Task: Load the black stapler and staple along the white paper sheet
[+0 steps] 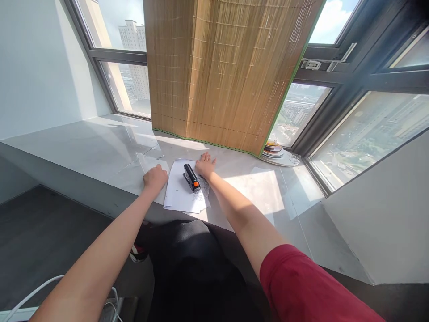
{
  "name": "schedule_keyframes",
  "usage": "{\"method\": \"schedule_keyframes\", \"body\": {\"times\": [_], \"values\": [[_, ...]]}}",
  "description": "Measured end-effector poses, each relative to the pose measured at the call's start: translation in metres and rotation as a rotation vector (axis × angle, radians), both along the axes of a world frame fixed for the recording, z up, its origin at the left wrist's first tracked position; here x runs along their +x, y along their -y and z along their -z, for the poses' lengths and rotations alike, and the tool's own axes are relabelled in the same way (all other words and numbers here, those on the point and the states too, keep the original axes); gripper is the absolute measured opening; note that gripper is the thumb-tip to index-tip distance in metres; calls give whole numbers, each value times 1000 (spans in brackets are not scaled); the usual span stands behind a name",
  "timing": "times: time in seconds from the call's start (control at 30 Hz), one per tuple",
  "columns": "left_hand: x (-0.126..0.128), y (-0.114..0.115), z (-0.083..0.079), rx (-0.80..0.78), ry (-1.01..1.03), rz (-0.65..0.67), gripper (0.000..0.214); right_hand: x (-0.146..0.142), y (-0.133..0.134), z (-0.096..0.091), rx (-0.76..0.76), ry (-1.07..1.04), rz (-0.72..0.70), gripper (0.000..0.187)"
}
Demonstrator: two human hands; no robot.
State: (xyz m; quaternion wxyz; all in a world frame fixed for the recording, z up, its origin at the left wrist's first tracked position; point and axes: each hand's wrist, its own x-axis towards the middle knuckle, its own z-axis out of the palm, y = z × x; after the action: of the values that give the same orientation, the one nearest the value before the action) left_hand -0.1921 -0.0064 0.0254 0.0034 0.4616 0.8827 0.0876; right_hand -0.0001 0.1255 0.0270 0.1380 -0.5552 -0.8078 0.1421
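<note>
A black stapler [190, 177] with an orange part near its front end lies on white paper sheets [177, 192] on the pale window ledge. Some printed text shows on the sheet beneath, at the right side. Just left of the paper rests my left hand [156, 178], curled into a fist, with no object visible in it. My right hand [205, 164] lies with fingers stretched out at the paper's upper right corner, beyond the stapler. Neither hand touches the stapler.
A bamboo blind [228, 76] with green edging hangs over the window, its bottom close to the ledge [97, 152]. Stacked plates [279, 156] stand by the right window frame. Small scraps [161, 156] lie behind my left hand. A white cable [33, 293] is at lower left.
</note>
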Motion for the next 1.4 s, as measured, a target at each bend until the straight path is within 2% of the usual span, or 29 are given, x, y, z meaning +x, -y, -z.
{"method": "schedule_keyframes", "body": {"times": [0.17,0.43,0.5,0.6,0.67,0.73,0.87,0.9,0.97,1.0,1.03,1.1,1.2,1.27,1.4], "values": [[-2,0,1,-10,-21,-3,40,32,-13,10,-65,61,40,68],[1,0,6,44,-44,39,34,140,-16,28,-50,98,159,69],[1,2,7,55,-37,48,30,153,-16,31,-40,69,183,68],[8,8,7,115,-7,76,22,158,-21,35,-23,0,197,67],[23,11,4,218,52,101,18,156,-24,38,-16,-49,188,68],[51,10,-1,362,190,118,21,154,-27,39,-15,-97,177,66],[135,-9,-9,534,664,238,22,155,-32,36,-4,-190,174,62],[157,-14,-9,574,818,210,22,156,-34,33,-3,-215,176,62],[195,-22,-4,682,1040,59,24,161,-37,26,-6,-261,184,60],[210,-24,-1,715,1070,-2,25,165,-37,22,-6,-279,189,57],[221,-25,4,718,1068,-5,24,170,-35,18,6,-309,195,54],[234,-24,13,691,1025,-4,24,183,-25,14,85,-433,183,45],[241,-21,22,663,947,48,24,204,7,16,223,-634,96,28],[242,-21,26,659,899,75,25,213,30,20,207,-654,7,30],[243,-22,28,648,877,75,27,215,63,25,70,-571,-203,38]]}}
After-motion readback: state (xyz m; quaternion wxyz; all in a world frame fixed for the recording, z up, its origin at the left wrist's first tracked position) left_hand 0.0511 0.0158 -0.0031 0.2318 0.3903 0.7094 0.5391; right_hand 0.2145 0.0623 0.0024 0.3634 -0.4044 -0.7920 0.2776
